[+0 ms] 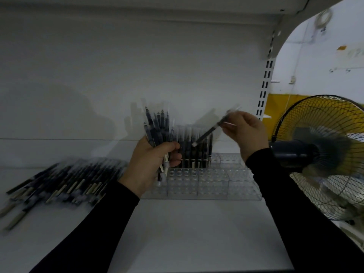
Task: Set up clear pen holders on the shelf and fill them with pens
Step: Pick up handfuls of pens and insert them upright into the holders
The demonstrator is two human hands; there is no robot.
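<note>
The left hand (146, 164) grips a bundle of pens (157, 131) just left of the clear pen holders (212, 184). The right hand (244, 131) pinches a single pen (208, 133) above them; loose pens (59, 182) lie farther left on the shelf (187, 233).

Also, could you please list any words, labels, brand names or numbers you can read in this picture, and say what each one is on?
No text can be read in this picture.
Pens in the left hand: any print too blurred to read.
Loose pens on the shelf: motion-blurred, unreadable.
Orange tag on the far wall: too small and blurred.
Paper on the far wall: faint marks, unreadable.
</note>
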